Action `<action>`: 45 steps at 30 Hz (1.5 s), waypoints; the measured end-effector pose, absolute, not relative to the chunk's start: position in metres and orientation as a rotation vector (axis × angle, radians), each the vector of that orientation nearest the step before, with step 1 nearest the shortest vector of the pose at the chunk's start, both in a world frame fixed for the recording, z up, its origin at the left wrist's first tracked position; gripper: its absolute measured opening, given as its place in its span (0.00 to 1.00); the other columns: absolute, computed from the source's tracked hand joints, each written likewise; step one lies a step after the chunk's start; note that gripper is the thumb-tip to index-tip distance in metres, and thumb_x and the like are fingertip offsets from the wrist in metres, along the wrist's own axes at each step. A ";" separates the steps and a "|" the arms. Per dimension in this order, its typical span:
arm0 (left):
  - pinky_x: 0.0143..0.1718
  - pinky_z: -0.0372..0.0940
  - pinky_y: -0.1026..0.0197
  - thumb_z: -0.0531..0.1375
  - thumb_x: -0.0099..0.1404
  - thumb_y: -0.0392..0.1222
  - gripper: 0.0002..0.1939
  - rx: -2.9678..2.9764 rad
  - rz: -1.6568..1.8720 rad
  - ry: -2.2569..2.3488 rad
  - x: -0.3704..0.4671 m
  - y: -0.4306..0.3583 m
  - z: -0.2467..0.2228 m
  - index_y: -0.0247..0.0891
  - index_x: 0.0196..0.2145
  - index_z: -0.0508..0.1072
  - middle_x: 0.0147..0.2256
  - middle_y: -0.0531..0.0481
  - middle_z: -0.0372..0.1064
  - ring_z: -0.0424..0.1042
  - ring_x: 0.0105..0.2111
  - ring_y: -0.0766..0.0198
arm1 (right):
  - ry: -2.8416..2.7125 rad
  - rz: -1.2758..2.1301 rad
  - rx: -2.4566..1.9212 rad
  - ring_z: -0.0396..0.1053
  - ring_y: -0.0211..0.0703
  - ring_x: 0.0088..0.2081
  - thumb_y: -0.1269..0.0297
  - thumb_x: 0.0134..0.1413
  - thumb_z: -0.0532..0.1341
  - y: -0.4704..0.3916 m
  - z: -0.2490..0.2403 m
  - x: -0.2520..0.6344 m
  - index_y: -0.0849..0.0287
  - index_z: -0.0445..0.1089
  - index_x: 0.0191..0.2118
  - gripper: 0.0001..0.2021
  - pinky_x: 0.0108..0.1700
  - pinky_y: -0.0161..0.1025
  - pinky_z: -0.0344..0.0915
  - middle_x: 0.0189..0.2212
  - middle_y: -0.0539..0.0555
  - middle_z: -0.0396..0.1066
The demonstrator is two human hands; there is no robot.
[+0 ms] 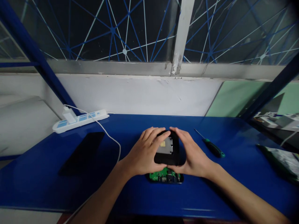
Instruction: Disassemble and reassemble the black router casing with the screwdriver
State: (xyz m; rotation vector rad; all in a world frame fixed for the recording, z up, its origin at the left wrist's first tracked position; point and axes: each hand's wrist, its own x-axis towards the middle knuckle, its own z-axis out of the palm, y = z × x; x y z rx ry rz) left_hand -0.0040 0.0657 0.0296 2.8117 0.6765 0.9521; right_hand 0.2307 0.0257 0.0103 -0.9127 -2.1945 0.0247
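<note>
Between my two hands is a black plastic cover (pixel 175 152) with a silver metal plate (pixel 166 148) and a small yellowish square on its inner face. My left hand (pixel 148 152) grips its left side, fingers over the far edge and thumb at the near edge. Around the right side and near edge curls my right hand (pixel 192 152). Just below the cover, a green circuit board (pixel 158 176) shows in a black lower shell; the rest of it is hidden under the cover and hands. Whether cover and shell touch, I cannot tell.
A green-handled screwdriver (pixel 213 147) lies to the right, a dark flat phone-like slab (pixel 81 152) to the left. A white power strip (pixel 80 120) with a plugged-in charger (pixel 69 115) trails a white cable (pixel 114 141) across the blue table (pixel 130 202). At far right is a shiny packet (pixel 282 160).
</note>
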 end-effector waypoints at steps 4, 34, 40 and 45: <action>0.62 0.59 0.32 0.75 0.49 0.47 0.57 2.501 1.212 0.584 -0.005 0.067 0.023 0.44 0.67 0.45 0.63 0.35 0.52 0.56 0.63 0.35 | -2.038 0.198 -0.899 0.54 0.69 0.68 0.48 0.43 0.74 0.024 0.011 0.232 0.52 0.19 0.73 0.68 0.65 0.66 0.60 0.73 0.67 0.34; 0.63 0.58 0.31 0.75 0.48 0.52 0.62 2.458 1.075 0.877 -0.008 0.073 0.012 0.41 0.70 0.43 0.68 0.32 0.46 0.53 0.66 0.32 | -2.058 0.315 -1.108 0.62 0.70 0.63 0.53 0.41 0.73 0.032 0.008 0.252 0.52 0.29 0.74 0.63 0.61 0.72 0.61 0.66 0.67 0.56; 0.62 0.59 0.29 0.75 0.50 0.49 0.64 2.539 0.978 0.834 -0.010 0.074 0.010 0.43 0.71 0.38 0.68 0.32 0.44 0.52 0.66 0.31 | -2.103 0.254 -1.082 0.60 0.68 0.64 0.52 0.41 0.73 0.033 0.008 0.253 0.51 0.30 0.74 0.63 0.61 0.67 0.64 0.66 0.65 0.55; 0.61 0.59 0.29 0.75 0.48 0.51 0.64 2.581 1.020 0.858 -0.010 0.075 0.009 0.42 0.71 0.41 0.66 0.31 0.49 0.54 0.65 0.30 | -2.124 0.209 -1.059 0.60 0.68 0.64 0.53 0.42 0.73 0.032 0.011 0.253 0.49 0.30 0.74 0.62 0.59 0.66 0.66 0.67 0.64 0.56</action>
